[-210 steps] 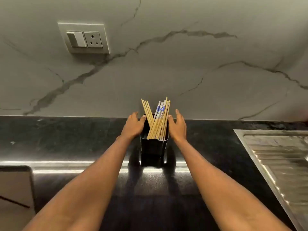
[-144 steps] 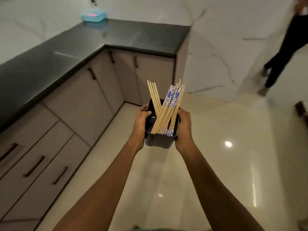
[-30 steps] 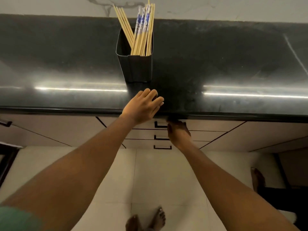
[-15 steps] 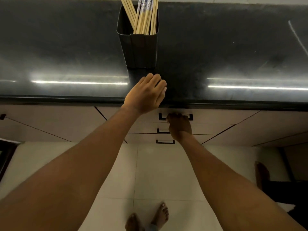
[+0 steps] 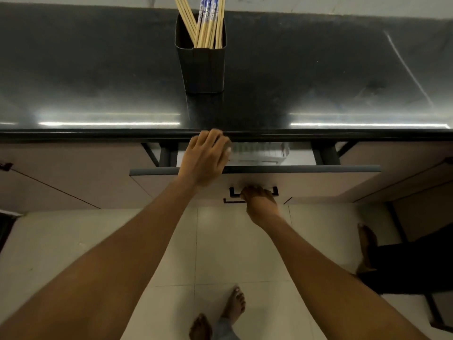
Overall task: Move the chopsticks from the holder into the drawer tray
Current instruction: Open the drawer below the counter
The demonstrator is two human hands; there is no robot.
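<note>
A black square holder point(image 5: 203, 67) stands on the dark countertop point(image 5: 98, 69), holding several wooden chopsticks point(image 5: 206, 23), some with blue-patterned tops. Below it the top drawer point(image 5: 318, 177) is pulled partly out, and a pale tray point(image 5: 259, 153) shows in the gap. My right hand point(image 5: 259, 200) grips the drawer's black handle point(image 5: 275, 191). Empty, with fingers relaxed, my left hand point(image 5: 206, 158) hovers over the drawer's left part, just under the counter edge.
More drawer handles sit below the open drawer. Cabinet fronts point(image 5: 61, 173) run to both sides. My bare feet point(image 5: 220, 317) stand on the pale tiled floor. Another person's foot and dark trouser leg point(image 5: 392, 258) are at the right.
The right hand has pulled the top drawer out, exposing the tray. The left hand came off the countertop and now hangs over the drawer opening.
</note>
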